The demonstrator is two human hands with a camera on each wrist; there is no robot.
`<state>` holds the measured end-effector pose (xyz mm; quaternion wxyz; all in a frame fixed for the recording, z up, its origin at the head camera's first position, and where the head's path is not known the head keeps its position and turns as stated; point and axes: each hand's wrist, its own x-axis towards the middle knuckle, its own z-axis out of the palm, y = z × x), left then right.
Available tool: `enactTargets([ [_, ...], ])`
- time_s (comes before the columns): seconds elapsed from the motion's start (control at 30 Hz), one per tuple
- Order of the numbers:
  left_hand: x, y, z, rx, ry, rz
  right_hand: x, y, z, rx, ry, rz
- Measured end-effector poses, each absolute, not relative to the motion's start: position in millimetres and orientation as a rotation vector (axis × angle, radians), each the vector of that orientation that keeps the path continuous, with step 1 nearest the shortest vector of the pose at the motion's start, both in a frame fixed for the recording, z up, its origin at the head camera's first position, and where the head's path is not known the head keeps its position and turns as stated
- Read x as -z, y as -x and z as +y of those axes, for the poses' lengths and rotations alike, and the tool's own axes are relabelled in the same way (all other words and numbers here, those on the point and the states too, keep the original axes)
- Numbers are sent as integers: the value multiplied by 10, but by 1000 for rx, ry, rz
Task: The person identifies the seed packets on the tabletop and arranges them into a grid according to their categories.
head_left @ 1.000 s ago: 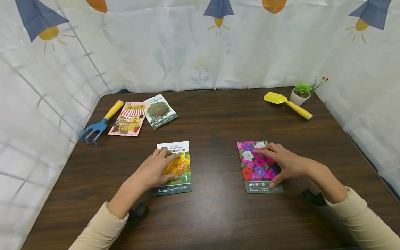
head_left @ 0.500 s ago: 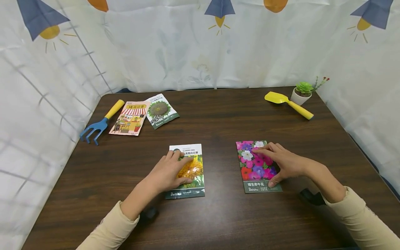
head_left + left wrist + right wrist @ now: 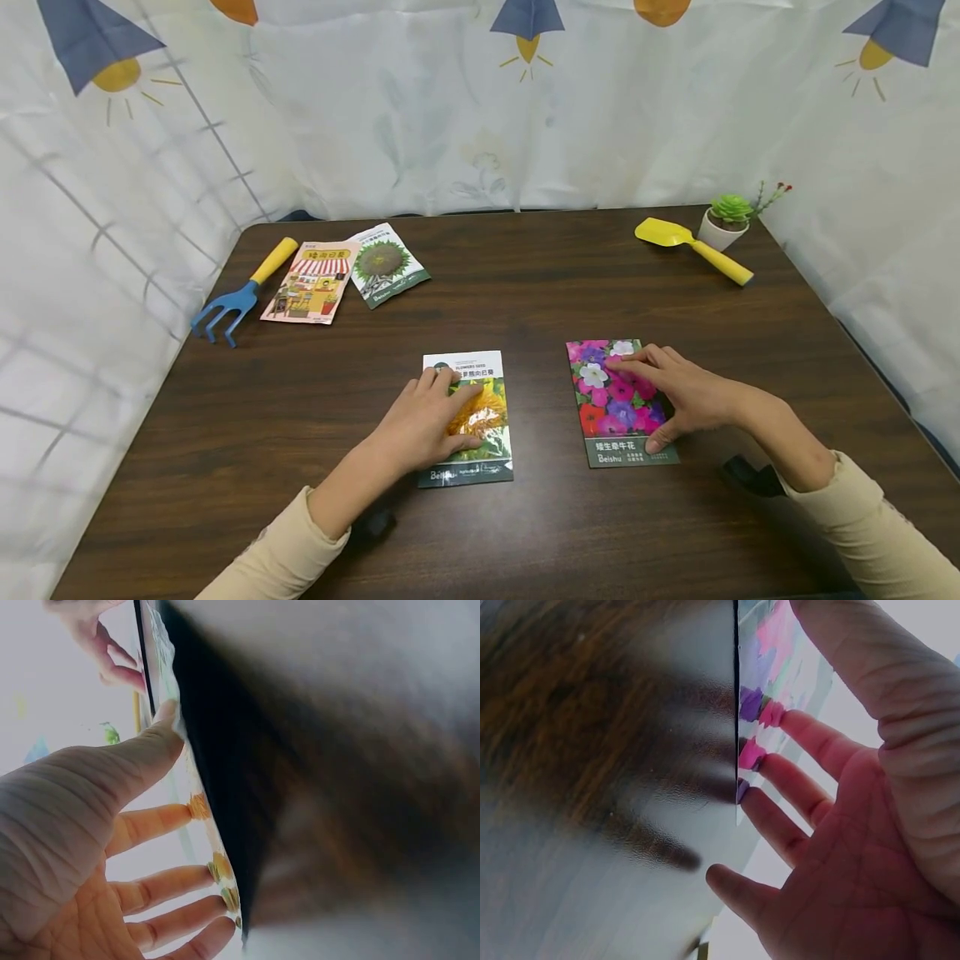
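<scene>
The yellow-flower packet (image 3: pixel 489 417) lies flat on the near middle of the bench (image 3: pixel 540 533), with the petunia packet (image 3: pixel 611 400) apart to its right. The left hand (image 3: pixel 420 425) is spread, thumb and fingertips resting on the former's face; the right hand (image 3: pixel 693 396) is likewise spread on the latter's right side, neither gripping around an edge. Both packets look light, thin and flexible; the left one's glossy, crinkled film may be slippery and crease if squeezed. Light fingertip pressure should suit sliding; for lifting, a side edge seems the best hold.
</scene>
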<state>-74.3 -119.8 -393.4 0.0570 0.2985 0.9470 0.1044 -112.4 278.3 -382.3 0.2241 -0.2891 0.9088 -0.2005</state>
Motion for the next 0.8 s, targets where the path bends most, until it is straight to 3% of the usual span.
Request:
enactTargets([
  [0.8,3931,770,-1015,-355,-953,2842,3844,1100,2792,557,800,2503],
])
